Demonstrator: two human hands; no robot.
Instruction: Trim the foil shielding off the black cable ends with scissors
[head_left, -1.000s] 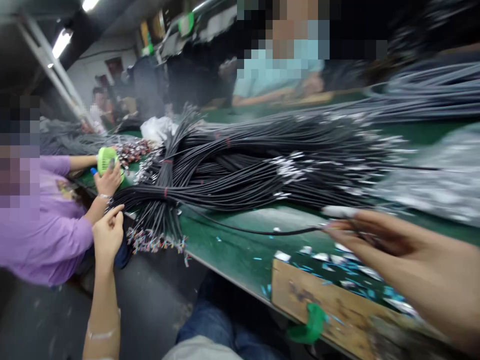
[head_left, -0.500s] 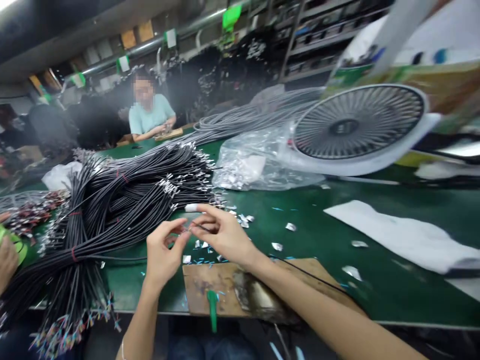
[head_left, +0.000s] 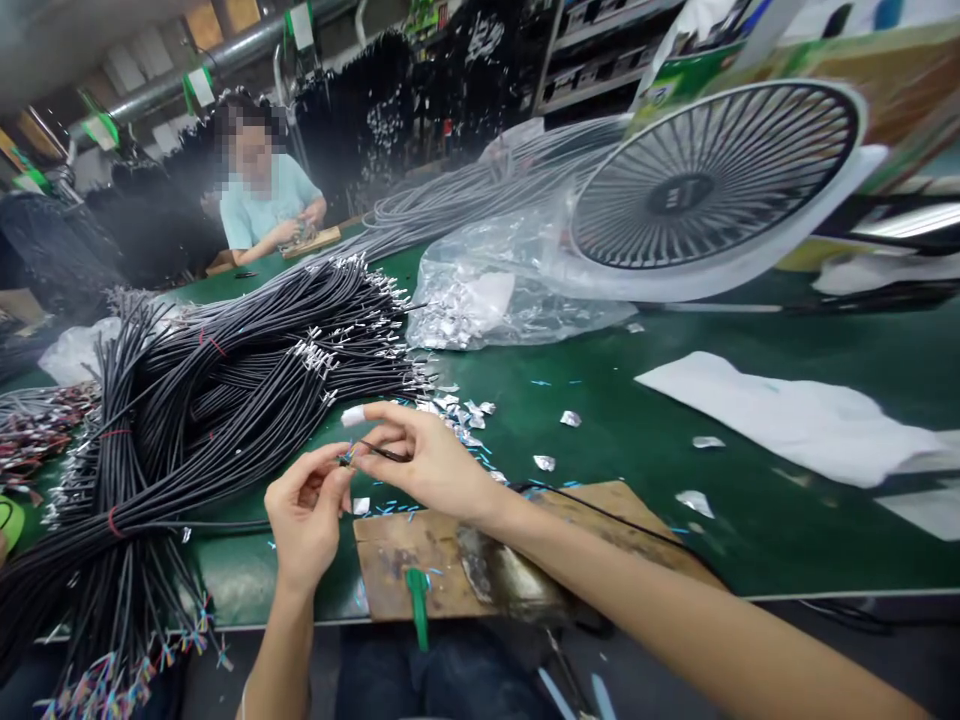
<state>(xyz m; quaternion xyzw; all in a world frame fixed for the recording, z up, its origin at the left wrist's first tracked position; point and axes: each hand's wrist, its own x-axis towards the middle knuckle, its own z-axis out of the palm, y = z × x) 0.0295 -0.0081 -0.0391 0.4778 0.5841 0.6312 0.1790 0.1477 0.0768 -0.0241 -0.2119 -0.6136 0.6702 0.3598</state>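
Note:
Between both hands is the end of a black cable (head_left: pixel 386 453), with thin coloured wires (head_left: pixel 347 457) showing at its tip. My right hand (head_left: pixel 431 465) pinches the cable just behind those wires; its index finger, wrapped in white at the tip, points out to the left. My left hand (head_left: pixel 309 510) pinches the wire ends between thumb and fingers, which partly hide them. Just below the hands lies a stained wooden board (head_left: pixel 390 560) with a green-handled tool (head_left: pixel 417 605) at its front edge. Big bundles of black cables (head_left: pixel 247 400) lie to the left.
Foil scraps (head_left: pixel 544 463) and blue bits are scattered over the green table (head_left: pixel 592 400). A clear plastic bag (head_left: pixel 517 290) and a round fan (head_left: pixel 720 180) stand behind. White paper (head_left: pixel 795 420) lies at right. A co-worker (head_left: pixel 270 200) sits across; another person's hand shows at far left.
The view has shifted, so the table appears higher and further left. My hands still hold the cable end, and the coloured wires now show more clearly. The other person's hand at left has mostly left the view.

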